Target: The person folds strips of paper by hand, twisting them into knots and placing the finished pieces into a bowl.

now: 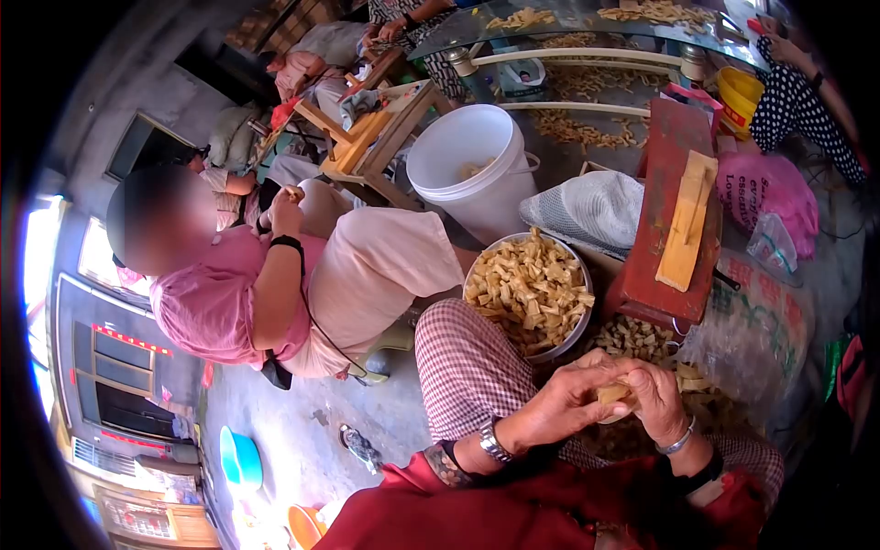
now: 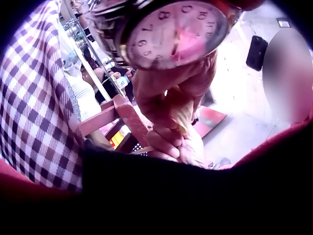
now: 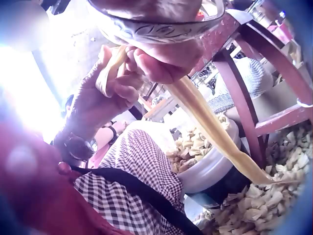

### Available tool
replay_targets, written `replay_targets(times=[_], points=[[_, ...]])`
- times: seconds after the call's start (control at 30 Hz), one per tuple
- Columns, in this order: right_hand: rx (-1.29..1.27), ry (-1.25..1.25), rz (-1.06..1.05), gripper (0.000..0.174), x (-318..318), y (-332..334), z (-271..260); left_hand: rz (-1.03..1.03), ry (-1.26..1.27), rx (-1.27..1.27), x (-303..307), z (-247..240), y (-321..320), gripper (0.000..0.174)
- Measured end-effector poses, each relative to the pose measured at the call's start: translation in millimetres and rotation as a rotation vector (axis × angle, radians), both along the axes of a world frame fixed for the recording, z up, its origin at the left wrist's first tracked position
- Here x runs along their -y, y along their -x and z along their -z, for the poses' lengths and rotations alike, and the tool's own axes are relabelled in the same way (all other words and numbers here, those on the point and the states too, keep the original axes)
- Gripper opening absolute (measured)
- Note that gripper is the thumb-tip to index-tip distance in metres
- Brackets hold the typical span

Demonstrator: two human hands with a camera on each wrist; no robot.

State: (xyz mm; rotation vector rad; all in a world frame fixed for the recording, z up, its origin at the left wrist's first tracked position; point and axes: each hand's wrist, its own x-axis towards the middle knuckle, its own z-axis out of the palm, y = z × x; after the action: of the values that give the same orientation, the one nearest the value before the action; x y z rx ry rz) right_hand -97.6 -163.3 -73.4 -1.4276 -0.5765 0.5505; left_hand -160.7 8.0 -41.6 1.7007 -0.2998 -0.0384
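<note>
Both hands meet in front of the lap, fingers curled around a flat, pale yellow strip [image 1: 612, 393]. My left hand [image 1: 570, 392], with a metal watch at its wrist, pinches the folded end of the strip [image 3: 115, 68]. Opposite it, my right hand [image 1: 656, 403], wearing a silver bangle, grips the same strip. In the right wrist view a long length trails down from the right hand [image 3: 164, 61] to a heap of small pieces [image 3: 259, 205]. The left wrist view shows the strip [image 2: 182, 113] between the fingers of both hands.
A tub [image 1: 589, 316] full of folded yellow pieces stands beyond the knees. A red bench [image 1: 632, 275] carries a wooden tool [image 1: 686, 229]. A white bucket [image 1: 490, 188] stands behind. At the left sits a person in pink [image 1: 238, 293]. More strips lie on the glass table [image 1: 587, 23].
</note>
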Motion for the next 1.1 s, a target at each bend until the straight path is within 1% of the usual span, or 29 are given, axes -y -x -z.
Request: replay_targets(times=[0.03, 0.1, 0.13, 0.17, 0.23, 0.27, 0.37, 0.4, 0.5, 0.53, 0.57, 0.63, 0.67, 0.7, 0.73, 0.77, 0.8, 0.83, 0.9, 0.93, 0.97, 1.0, 1.03, 1.07, 1.1], points=[[0.005, -0.023, 0.009, 0.034, -2, 1, 0, -0.026, -0.06, -0.002, 2, 0, 0, 0.049], [0.054, 0.014, 0.04, 0.033, -1, -1, 2, -0.076, -0.178, -0.006, 8, 1, 0, 0.049], [0.078, 0.034, 0.06, 0.033, 1, -1, 3, -0.099, -0.14, 0.014, 11, 3, -1, 0.044], [0.089, 0.03, 0.114, 0.033, 0, -1, 5, -0.104, -0.083, 0.027, 12, 5, -2, 0.043], [0.112, 0.02, 0.223, 0.033, -3, -2, 7, -0.113, 0.03, 0.054, 11, 9, -6, 0.043], [0.106, 0.038, 0.23, 0.039, -3, -3, 4, -0.123, 0.051, 0.081, 13, 12, -7, 0.046], [0.104, 0.033, 0.2, 0.048, 1, -4, 2, 0.041, 0.305, -0.535, 4, -1, 0, 0.049], [0.213, 0.058, 0.252, 0.055, -1, -5, 1, 0.046, 0.44, -0.543, 4, -1, -1, 0.049], [-0.082, 0.086, 0.177, 0.055, 22, -7, 16, 0.062, 0.849, -0.551, 6, 1, -7, 0.051], [-0.068, 0.079, 0.265, 0.052, 24, -12, 17, 0.054, 0.902, -0.587, 1, -2, -8, 0.048], [-0.028, 0.146, 0.323, 0.047, 32, -21, 19, 0.061, 0.937, -0.584, -3, -1, -9, 0.048], [0.199, 0.21, 0.37, 0.039, 41, -38, 22, 0.07, 1.022, -0.588, -10, 4, -8, 0.046], [0.228, 0.18, 0.362, 0.033, 38, -39, 30, 0.053, 1.037, -0.598, -14, 4, -9, 0.045], [0.256, 0.167, 0.361, 0.028, 40, -40, 38, -0.009, 1.033, -0.603, -15, 1, -9, 0.044], [0.087, 0.253, 0.211, 0.02, 39, -36, 27, -0.043, 1.008, -0.593, -18, 1, -10, 0.044], [-0.159, 0.341, 0.057, 0.016, 36, -33, 5, -0.094, 0.956, -0.547, -23, 2, -12, 0.044], [-0.264, 0.267, -0.05, 0.019, 32, -30, 9, -0.131, 0.93, -0.512, -26, 4, -12, 0.043], [-0.331, 0.237, -0.119, 0.026, 24, -27, 2, -0.137, 0.904, -0.509, -30, 7, -14, 0.042], [-0.448, 0.155, -0.284, 0.037, 15, -23, 8, -0.183, 0.81, -0.527, -21, 8, -15, 0.043], [-0.453, 0.167, -0.349, 0.04, 9, -22, 2, -0.154, 0.824, -0.548, -17, 11, -15, 0.043], [-0.442, 0.128, -0.369, 0.045, 4, -20, -8, -0.13, 0.834, -0.567, -14, 14, -16, 0.044], [-0.466, 0.169, -0.385, 0.04, 4, -20, -8, -0.109, 0.841, -0.582, -11, 16, -17, 0.044], [-0.489, 0.21, -0.405, 0.037, 5, -21, -8, -0.142, 0.839, -0.579, -11, 17, -18, 0.044], [-0.307, 0.229, -0.356, 0.033, 8, -23, -6, -0.177, 0.836, -0.573, -11, 19, -20, 0.044], [-0.125, 0.246, -0.307, 0.033, 9, -24, -3, -0.214, 0.829, -0.569, -12, 19, -21, 0.044]])
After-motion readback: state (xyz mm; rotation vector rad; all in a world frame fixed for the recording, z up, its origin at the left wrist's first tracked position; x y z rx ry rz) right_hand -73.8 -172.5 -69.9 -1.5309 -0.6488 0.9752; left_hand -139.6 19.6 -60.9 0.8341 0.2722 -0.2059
